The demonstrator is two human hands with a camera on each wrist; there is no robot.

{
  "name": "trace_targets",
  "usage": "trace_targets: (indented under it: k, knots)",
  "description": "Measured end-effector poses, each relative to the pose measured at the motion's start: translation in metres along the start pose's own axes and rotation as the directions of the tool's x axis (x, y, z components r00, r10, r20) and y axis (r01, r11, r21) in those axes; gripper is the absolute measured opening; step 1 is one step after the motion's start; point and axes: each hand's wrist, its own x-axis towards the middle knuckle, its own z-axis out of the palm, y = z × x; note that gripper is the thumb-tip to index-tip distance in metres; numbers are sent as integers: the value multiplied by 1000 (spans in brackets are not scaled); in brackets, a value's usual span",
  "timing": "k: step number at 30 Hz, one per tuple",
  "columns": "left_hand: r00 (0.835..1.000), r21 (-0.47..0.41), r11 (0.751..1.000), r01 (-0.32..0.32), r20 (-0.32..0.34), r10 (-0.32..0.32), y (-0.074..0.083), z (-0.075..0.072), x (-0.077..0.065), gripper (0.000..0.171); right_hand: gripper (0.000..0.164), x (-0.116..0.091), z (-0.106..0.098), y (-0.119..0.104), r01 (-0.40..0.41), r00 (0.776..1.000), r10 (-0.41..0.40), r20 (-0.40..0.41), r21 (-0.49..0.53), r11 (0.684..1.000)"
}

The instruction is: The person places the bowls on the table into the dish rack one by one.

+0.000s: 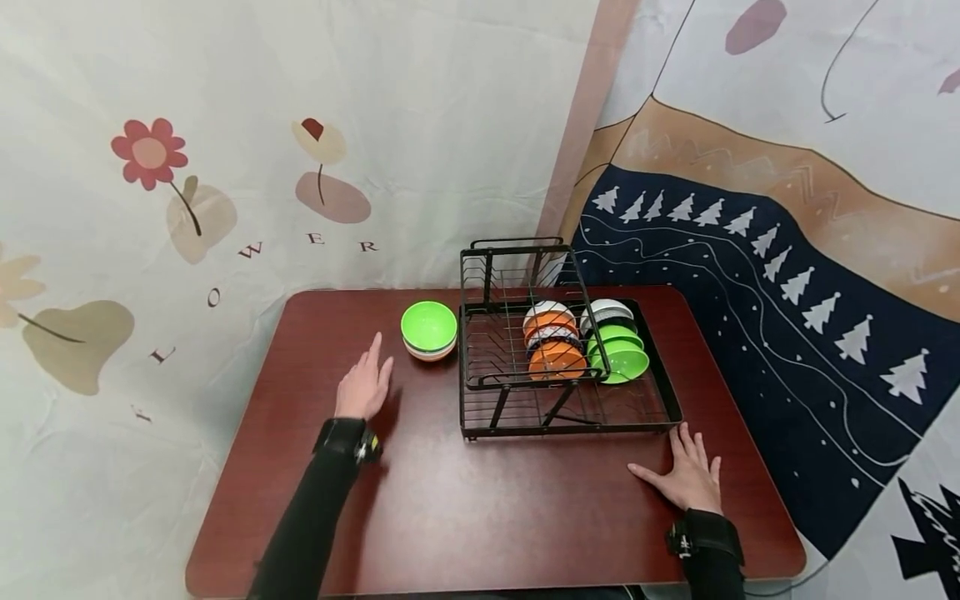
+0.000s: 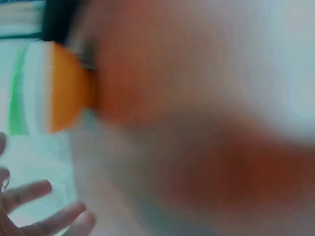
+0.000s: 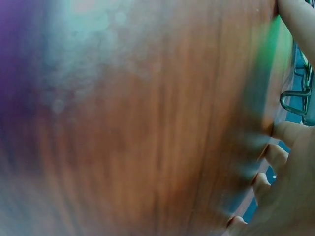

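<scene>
A small stack of bowls (image 1: 429, 327) stands at the left of the rack, a green one on top. In the left wrist view, white and orange bowls (image 2: 66, 91) show below the green one. My left hand (image 1: 363, 386) is just short of the stack at its near left, fingers spread and holding nothing. The black two-tier dish rack (image 1: 525, 427) holds a row of orange and white bowls (image 1: 557, 358) and a row of green, white and dark bowls (image 1: 621, 360), tilted on edge. By its near right corner, my right hand (image 1: 690, 477) rests fingers spread on the table.
The reddish-brown table (image 1: 465, 517) has rounded corners. Its back edge meets a printed cloth wall (image 1: 420, 125), and a dark tree-patterned cloth (image 1: 750, 333) hangs along the right side. The rack's upper tier rises above its bowls.
</scene>
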Motion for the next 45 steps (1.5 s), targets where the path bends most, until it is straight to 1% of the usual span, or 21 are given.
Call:
trace_targets:
  k: [2,3,4,6,8,11,13,14,16,19,21,23,27,29,31,34,36,38,40,43,45]
  knots:
    - [996,-103,993,65,62,-59,9,-3,20,68,129,1,0,0,0,1000,0,3,1,1000]
    - [992,-126,988,91,103,-78,13,-3,27,71,129,1,0,-1,1,1000,-1,5,1,1000]
    - [985,-133,984,117,145,-98,17,-3,34,73,129,1,0,-1,0,1000,0,8,2,1000]
    - [970,-110,982,154,208,-129,23,-1,42,74,129,1,1,-1,2,1000,-2,10,4,1000]
    - [957,-107,975,196,239,-166,29,2,47,70,127,1,0,-2,11,1000,-11,5,8,1000]
    - [944,-161,948,276,231,-235,35,6,52,57,125,2,1,-2,27,1000,-27,-12,17,999]
    - [931,-201,922,331,227,-285,39,7,54,51,125,2,2,-2,31,999,-31,-14,20,999]
    - [927,-208,914,348,221,-302,40,7,56,49,125,3,2,-2,32,999,-32,-14,21,999]
    - [925,-213,906,365,199,-325,42,7,58,48,125,3,3,-2,32,999,-32,-11,23,999]
    - [926,-193,912,362,189,-327,43,7,57,48,125,3,4,-3,37,999,-36,-16,27,999]
    - [936,-161,928,336,171,-309,41,6,52,50,124,3,5,-3,36,999,-35,-21,29,999]
    - [943,-136,941,312,165,-289,38,3,43,51,125,2,5,-3,30,999,-29,-19,26,999]
    - [961,-91,963,252,137,-239,33,-2,13,50,124,1,5,-4,20,1000,-20,-16,24,1000]
    - [963,-76,967,242,141,-230,31,-5,-4,49,124,1,5,-5,18,1000,-18,-12,23,1000]
    - [959,-58,968,244,159,-233,31,-7,-19,49,125,2,4,-5,18,1000,-18,-10,21,1000]
    - [960,-10,971,239,153,-234,33,-8,-37,50,125,2,3,-4,14,1000,-14,-5,21,1000]
    - [968,28,975,221,115,-223,37,-8,-43,48,125,2,1,-3,9,1000,-9,-5,26,1000]
    - [979,72,978,195,48,-198,40,-7,-45,43,126,2,0,-2,5,1000,-5,-10,30,1000]
    - [986,99,981,169,-23,-167,45,-6,-44,35,126,2,-1,0,5,1000,-5,-10,35,999]
    - [987,131,983,127,-118,-112,49,-8,-44,29,124,1,-1,1,7,1000,-7,-5,36,999]
    - [984,145,984,107,-154,-84,52,-13,-44,29,124,0,-1,1,5,1000,-5,3,37,999]
